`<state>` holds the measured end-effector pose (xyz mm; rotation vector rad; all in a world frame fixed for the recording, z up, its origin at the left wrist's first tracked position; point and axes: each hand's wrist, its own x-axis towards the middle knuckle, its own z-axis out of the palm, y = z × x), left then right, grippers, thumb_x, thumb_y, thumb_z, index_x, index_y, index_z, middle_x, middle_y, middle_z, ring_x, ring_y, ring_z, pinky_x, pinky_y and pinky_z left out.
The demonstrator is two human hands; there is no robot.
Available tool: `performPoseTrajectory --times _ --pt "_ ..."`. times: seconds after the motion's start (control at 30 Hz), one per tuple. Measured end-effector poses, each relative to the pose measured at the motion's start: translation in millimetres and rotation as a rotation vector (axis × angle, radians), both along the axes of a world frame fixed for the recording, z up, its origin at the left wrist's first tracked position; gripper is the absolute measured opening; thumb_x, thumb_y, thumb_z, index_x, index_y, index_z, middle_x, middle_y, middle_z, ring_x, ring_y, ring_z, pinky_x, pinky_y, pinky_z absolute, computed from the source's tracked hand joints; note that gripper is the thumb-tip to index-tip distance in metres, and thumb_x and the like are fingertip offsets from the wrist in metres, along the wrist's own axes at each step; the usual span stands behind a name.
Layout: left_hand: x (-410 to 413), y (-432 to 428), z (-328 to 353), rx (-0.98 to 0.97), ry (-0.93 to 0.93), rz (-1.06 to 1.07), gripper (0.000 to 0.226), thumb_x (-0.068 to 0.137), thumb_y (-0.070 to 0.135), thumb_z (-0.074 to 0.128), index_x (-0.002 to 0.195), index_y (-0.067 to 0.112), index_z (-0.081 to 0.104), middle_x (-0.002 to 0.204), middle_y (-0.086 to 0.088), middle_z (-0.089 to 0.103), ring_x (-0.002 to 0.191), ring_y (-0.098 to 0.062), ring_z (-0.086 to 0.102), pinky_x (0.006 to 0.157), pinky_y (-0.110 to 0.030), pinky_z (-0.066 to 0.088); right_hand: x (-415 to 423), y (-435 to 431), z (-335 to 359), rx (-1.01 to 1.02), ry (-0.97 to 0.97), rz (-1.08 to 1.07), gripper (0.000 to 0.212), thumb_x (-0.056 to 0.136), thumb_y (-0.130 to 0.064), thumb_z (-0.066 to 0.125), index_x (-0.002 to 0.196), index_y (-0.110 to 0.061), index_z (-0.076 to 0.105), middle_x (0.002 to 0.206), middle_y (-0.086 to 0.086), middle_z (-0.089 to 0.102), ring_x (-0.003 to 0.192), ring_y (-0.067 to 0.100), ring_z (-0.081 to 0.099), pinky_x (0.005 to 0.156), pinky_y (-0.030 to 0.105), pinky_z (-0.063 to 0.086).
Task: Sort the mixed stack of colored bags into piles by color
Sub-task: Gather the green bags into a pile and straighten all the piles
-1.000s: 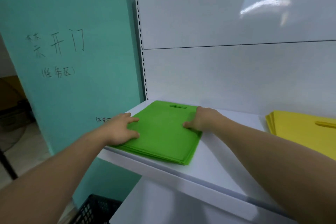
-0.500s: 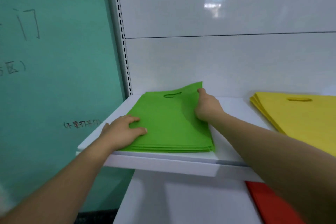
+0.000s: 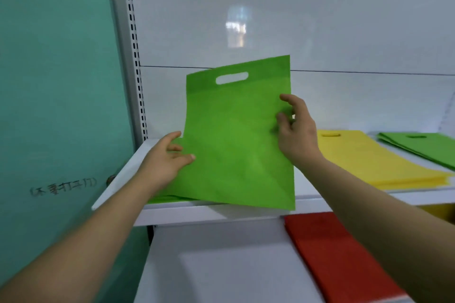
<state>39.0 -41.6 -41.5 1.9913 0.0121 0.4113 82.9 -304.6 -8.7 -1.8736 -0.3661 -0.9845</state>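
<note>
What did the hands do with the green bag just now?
The right hand lifted the top green bag off the green pile and holds it upright by its right edge; the left hand rose from the pile to its left edge. The yellow pile stayed put.

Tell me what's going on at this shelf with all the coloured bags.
A person is sorting bags by colour. Both hands hold one green bag upright over the upper shelf: the left hand grips its lower left edge, and the right hand pinches its right edge. A low green stack lies under it on the shelf. To the right sit a yellow pile and, farther along, a second green pile. Red bags lie on the shelf below.
</note>
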Motion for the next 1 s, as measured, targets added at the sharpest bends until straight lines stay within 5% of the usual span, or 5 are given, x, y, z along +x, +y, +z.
performPoseTrajectory --times 0.13,0.33,0.6,0.83,1.0 --pt "-4.9 -39.8 10.6 -0.067 -0.060 -0.093 0.070 0.082 0.017 0.071 0.142 0.027 0.036 0.146 -0.010 0.037 0.131 -0.024 0.039 0.099 -0.032 0.037 -29.6 -46.4 15.7 0.082 -0.051 -0.062 0.035 0.095 -0.007 0.050 0.122 -0.029 0.052 0.078 -0.015 0.046 0.049 0.005 0.040 0.052 0.020 0.034" --pt "-17.9 -131.0 21.2 -0.115 -0.082 -0.341 0.063 0.083 0.005 0.068 0.130 0.040 0.044 0.144 -0.022 0.037 0.135 -0.021 0.035 0.099 -0.029 0.033 -78.2 -138.1 32.7 0.115 -0.106 -0.178 0.034 0.095 -0.006 0.050 0.117 -0.031 0.051 0.077 -0.013 0.046 0.045 0.004 0.035 0.045 0.019 0.031" --pt "-45.9 -327.8 21.5 -0.079 -0.187 -0.503 0.054 0.080 -0.002 0.068 0.126 0.024 0.055 0.119 -0.003 0.060 0.107 -0.019 0.060 0.097 -0.035 0.047 -159.9 -331.8 24.5 0.122 0.012 -0.495 0.034 0.096 -0.012 0.049 0.123 -0.031 0.051 0.077 -0.011 0.046 0.049 0.007 0.041 0.047 0.023 0.037" --pt "-79.5 -515.2 3.1 0.028 -0.212 -0.675 0.057 0.081 0.001 0.069 0.133 0.018 0.052 0.118 0.000 0.060 0.102 -0.013 0.058 0.084 -0.018 0.041 -252.7 -493.5 -0.8 0.127 0.301 -0.622 0.056 0.092 -0.022 0.062 0.141 -0.029 0.037 0.128 -0.009 0.045 0.087 0.009 0.059 0.059 0.007 0.047" --pt "-100.3 -617.7 -14.0 0.067 -0.161 -0.800 0.059 0.081 0.003 0.069 0.135 0.017 0.050 0.127 -0.006 0.058 0.115 -0.021 0.056 0.099 -0.029 0.042 -306.3 -575.1 -15.1 0.153 0.419 -0.794 0.057 0.092 -0.020 0.062 0.142 -0.031 0.036 0.086 -0.017 0.044 0.087 0.024 0.063 0.057 0.024 0.051"
